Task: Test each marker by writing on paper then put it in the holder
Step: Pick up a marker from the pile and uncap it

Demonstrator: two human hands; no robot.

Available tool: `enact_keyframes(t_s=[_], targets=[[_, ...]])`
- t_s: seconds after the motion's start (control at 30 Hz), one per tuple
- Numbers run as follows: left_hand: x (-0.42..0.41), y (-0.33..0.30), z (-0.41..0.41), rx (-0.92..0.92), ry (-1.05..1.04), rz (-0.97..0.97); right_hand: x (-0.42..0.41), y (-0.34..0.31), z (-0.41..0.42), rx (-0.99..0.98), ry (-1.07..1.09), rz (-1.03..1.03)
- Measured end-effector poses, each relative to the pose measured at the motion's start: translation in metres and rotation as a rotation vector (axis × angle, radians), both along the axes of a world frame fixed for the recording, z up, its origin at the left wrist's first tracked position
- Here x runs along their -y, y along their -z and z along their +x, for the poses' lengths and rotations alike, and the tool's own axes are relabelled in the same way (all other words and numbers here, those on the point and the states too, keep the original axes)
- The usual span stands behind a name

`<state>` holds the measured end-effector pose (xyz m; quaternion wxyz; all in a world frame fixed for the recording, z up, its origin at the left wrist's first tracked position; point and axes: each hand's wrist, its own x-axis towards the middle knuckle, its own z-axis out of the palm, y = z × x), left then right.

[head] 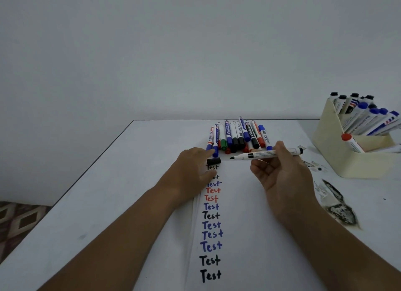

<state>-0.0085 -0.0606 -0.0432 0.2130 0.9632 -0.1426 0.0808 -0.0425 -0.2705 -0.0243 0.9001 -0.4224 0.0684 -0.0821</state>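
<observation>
- My right hand point(282, 173) pinches an uncapped black marker point(265, 154) between thumb and fingers, holding it nearly level above the top of the paper point(260, 225), tip pointing left.
- My left hand point(193, 171) lies on the paper's left edge, fingers mostly straight. The black cap point(213, 161) lies just by its fingertips; I cannot tell whether they touch it.
- A column of "Test" words point(211, 225) runs up the sheet in black, blue and red. The topmost is just below the cap, so there is hardly any room left above it.
- I judge this step as either writing with this marker or recapping it; the frame alone does not settle which.
- If writing: I would tilt the tip down, keep the left hand pressing the sheet flat, and start a fresh spot right of the column.
- If capping: I would pick up the cap, line it up with the tip and push until it seats, keeping the wet tip off my fingers.
- The holder point(332, 152) stands at the right, well apart from the sheet, with markers already in it.
- The pile of markers point(237, 136) beyond the paper looks untested, so much of the task remains.
</observation>
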Motion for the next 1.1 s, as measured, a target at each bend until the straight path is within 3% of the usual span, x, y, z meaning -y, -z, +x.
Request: enact_keyframes(t_s=[0.3,0.7,0.83,1.1], targets=[[-0.02,0.008,-0.012,-0.217,-0.014,0.367,-0.011,-0.012,-0.013,0.128,-0.129,-0.21],[-0.021,0.004,-0.008,-0.223,0.023,0.477,-0.035,-0.035,-0.088,0.047,-0.457,-0.552],[-0.021,0.006,-0.006,-0.251,0.007,0.454,-0.033,-0.02,-0.117,0.076,-0.433,-0.729],[-0.02,0.005,-0.007,-0.252,-0.004,0.455,-0.035,0.001,-0.145,0.124,-0.368,-0.761]])
